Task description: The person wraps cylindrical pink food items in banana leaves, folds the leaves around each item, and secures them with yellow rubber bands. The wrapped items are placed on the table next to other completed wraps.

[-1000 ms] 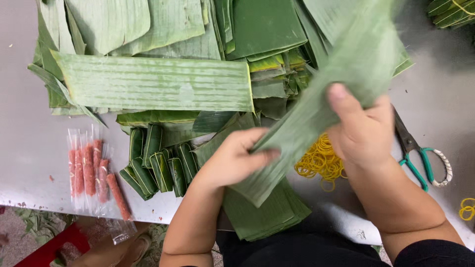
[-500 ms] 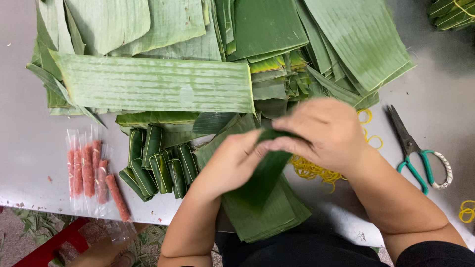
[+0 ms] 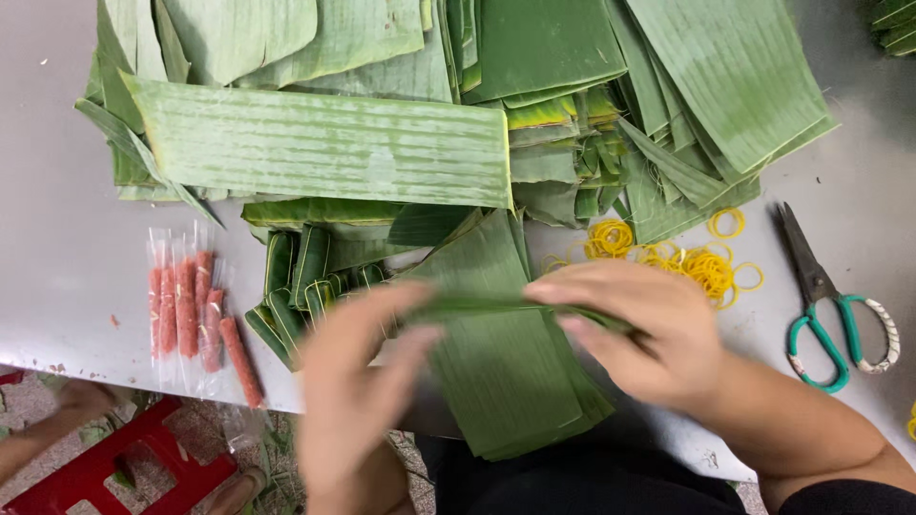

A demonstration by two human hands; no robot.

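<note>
My right hand grips a narrow folded strip of banana leaf that stretches left across to my left hand, which is blurred and pinches its other end. Both hands hover over a stack of cut green leaf pieces at the table's near edge. Just left of my left hand lie several small rolled leaf bundles.
Wrapped pink sausage sticks lie at the left. A pile of yellow rubber bands and green-handled scissors sit at the right. Large banana leaves cover the far table. A red stool stands below.
The wide leaf my right hand held up has been folded down into a narrow strip. My left hand slid left along it, and both hands now stretch it flat over the stack.
</note>
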